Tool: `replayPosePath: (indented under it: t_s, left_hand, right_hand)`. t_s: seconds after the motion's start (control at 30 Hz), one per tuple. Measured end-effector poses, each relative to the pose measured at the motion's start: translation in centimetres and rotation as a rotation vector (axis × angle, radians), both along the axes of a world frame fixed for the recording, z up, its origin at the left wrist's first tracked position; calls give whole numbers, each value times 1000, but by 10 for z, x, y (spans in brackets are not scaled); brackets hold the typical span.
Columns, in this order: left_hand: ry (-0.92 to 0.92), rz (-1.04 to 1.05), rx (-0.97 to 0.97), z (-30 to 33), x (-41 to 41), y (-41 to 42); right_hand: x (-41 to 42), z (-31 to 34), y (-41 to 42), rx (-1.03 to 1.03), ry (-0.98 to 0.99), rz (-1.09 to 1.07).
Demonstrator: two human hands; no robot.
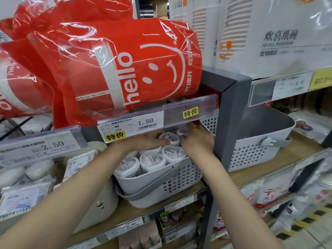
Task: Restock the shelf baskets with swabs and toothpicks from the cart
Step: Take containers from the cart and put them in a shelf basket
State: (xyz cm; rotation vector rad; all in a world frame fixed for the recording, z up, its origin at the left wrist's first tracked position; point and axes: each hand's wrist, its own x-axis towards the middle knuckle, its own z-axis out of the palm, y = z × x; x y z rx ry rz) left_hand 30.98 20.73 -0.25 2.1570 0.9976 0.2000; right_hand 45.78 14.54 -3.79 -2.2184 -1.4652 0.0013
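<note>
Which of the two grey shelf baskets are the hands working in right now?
The left basket, packed with white tubs; both hands reach into its back. The right basket sits untouched past the post.

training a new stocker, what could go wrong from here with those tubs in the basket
1. The top tub, held between the left hand and right hand, sits on a stacked layer; it may topple off the tubs below.
2. The price rail hangs right above the knuckles, so lifting the hands could knock it.
3. The grey basket overhangs the shelf edge; pushing down might tip it.
</note>
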Motion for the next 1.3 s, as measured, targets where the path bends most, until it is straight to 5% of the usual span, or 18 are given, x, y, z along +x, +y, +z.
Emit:
replayPosePath:
  t_s: [0.2, 0.53, 0.8, 1.03, 1.3]
  left_hand:
    - [134, -10, -24, 10, 8, 0]
    - [-9, -12, 48, 1, 2, -1]
    - [3, 110, 196, 2, -30, -13]
    - [96, 259, 641, -2, -76, -66]
    - [130, 651, 672, -35, -176, -184]
  right_hand:
    - [-1, -2, -2, 58, -18, 16]
    - [-1, -3, -2, 109, 5, -7]
    - [-4, -6, -7, 452, -3, 66]
    - [-31, -10, -36, 589, -80, 372]
    - [-130, -30, -82, 644, 48, 904]
